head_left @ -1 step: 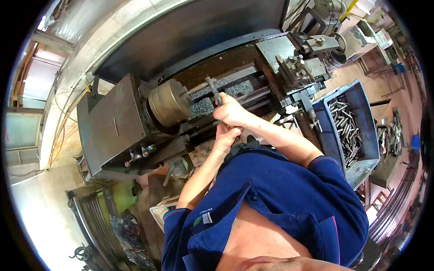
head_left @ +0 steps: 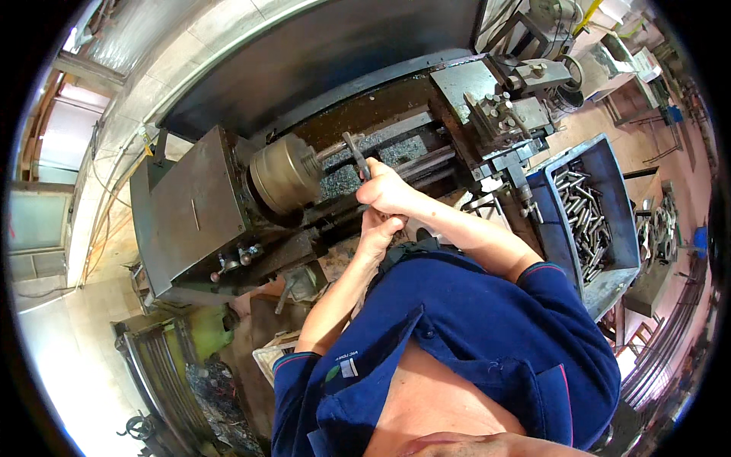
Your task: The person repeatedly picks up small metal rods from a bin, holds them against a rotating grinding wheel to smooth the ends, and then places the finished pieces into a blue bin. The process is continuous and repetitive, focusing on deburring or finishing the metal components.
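Observation:
My right hand (head_left: pixel 383 189) is closed around a long, narrow, dark file-like tool (head_left: pixel 355 154). Its far end reaches across the metal rod (head_left: pixel 330 151) that sticks out of the lathe chuck (head_left: pixel 285 175). Whether the tool touches the rod I cannot make out for certain. Just below, on the near side, my left hand (head_left: pixel 381 233) is closed close against the right one, apparently around the near end of the same tool, which the fingers hide. Metal chips (head_left: pixel 341 181) lie on the lathe bed under the rod.
At left stands the lathe headstock (head_left: pixel 186 209) with control levers (head_left: pixel 232 263). The carriage and tool post (head_left: pixel 502 114) are to the right of my hands. Beside my right arm is a blue bin (head_left: pixel 628 228) holding many metal pins (head_left: pixel 582 217). A dark splash panel (head_left: pixel 327 61) rises behind.
The tool's far end and my right hand have shifted slightly to the left. My left hand stays almost in place.

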Motion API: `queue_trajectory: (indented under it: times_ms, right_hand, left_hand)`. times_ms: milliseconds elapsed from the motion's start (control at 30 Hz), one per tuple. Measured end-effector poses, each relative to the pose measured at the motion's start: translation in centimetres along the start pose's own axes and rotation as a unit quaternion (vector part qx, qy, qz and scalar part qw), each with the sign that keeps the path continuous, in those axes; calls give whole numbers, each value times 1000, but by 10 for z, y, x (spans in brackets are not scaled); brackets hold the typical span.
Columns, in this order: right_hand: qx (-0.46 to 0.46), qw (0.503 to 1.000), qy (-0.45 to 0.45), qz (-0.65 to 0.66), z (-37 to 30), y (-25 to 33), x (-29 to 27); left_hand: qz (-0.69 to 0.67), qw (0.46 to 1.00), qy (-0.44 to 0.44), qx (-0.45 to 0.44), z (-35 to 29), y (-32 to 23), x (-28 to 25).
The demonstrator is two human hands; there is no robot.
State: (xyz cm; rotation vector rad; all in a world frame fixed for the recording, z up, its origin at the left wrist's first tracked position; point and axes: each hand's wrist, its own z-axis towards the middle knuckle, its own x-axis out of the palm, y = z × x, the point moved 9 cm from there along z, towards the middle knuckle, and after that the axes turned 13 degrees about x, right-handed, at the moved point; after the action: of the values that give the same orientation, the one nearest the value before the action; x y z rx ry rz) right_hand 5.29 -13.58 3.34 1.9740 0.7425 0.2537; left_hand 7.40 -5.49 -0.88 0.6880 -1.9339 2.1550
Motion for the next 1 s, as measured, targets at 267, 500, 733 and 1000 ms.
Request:
queue_trajectory:
  times_ms: [267, 500, 733, 1000]
  right_hand:
    - [-4, 1000, -23, 0, 5, -8, -9]
    - [9, 999, -11, 31, 1, -10, -14]
    - [-5, 1000, 2, 13, 10, -12, 6]
    - [12, 1000, -11, 6, 2, -3, -1]
  left_hand:
    - [-32, 999, 16, -35, 1, 16, 7]
    - [-24, 998, 31, -45, 1, 25, 8]
    - [19, 999, 27, -35, -1, 1, 2]
    - [25, 999, 11, -39, -3, 14, -2]
